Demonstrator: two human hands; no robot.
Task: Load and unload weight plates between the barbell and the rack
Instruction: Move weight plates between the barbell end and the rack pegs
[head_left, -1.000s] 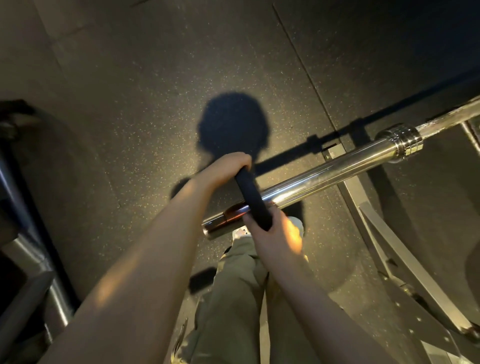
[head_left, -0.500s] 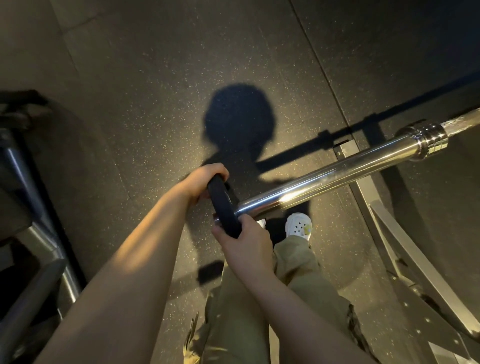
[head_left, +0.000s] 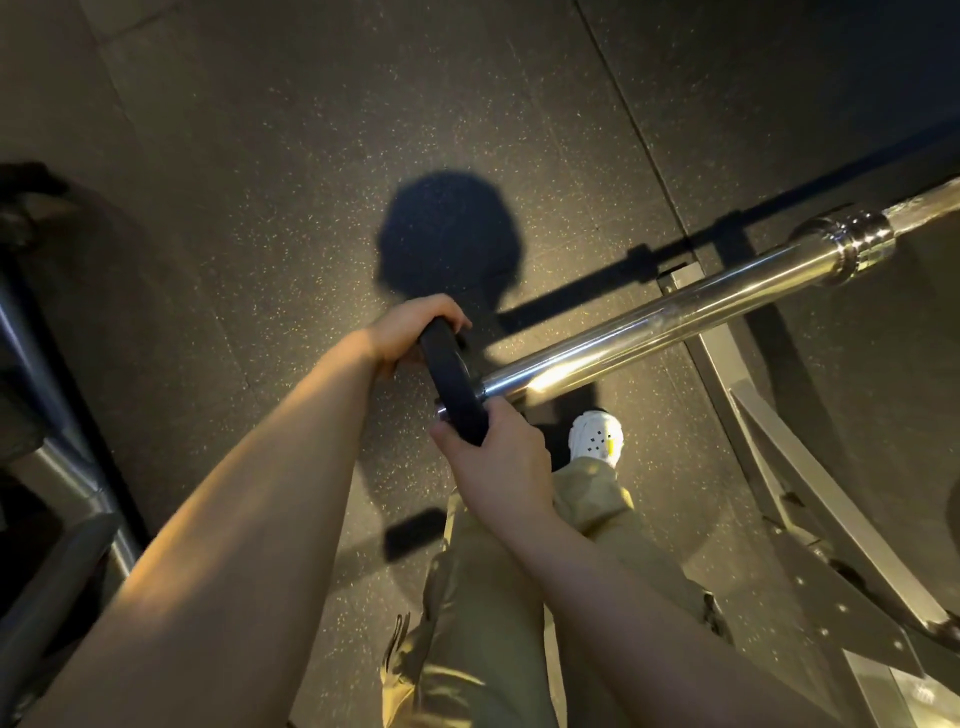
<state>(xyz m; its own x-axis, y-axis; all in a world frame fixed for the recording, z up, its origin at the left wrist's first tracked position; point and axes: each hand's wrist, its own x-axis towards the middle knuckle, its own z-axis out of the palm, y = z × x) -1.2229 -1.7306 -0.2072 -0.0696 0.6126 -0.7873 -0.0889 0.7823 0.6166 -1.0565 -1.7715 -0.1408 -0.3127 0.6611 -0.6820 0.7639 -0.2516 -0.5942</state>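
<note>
Nearest the camera: right hand (head_left: 498, 462) curled round the lower edge of the black weight plate (head_left: 456, 387), thumb and fingers clamped on the rim. Just beyond, across the plate: left hand (head_left: 410, 327) wrapped over the upper edge, fingers hooked over the far face. Both hands holding the plate edge-on, upright, at the very tip of the barbell sleeve (head_left: 660, 327), with only a sliver of the sleeve's end showing on the near side of the plate.

Changed over the last second: plate drawn from a short way along the sleeve out to its end, chrome formerly poking well past the near side now almost entirely beyond the far face. Likely meaning (a judgement only): unloading, plate about to come free and take its full weight into both hands, next stop the rack.

Below the grip: khaki trouser leg (head_left: 498, 597) and a white shoe (head_left: 595, 434) on the speckled rubber floor (head_left: 260, 208). Beyond the grip, along the sleeve: bare chrome up to the collar (head_left: 862, 247), no other plates on this end. Under the bar, to the right of the hands: grey steel frame (head_left: 810, 519). Off to the left of the hands: dim tubing (head_left: 67, 467), possibly the rack, too dark to tell
</note>
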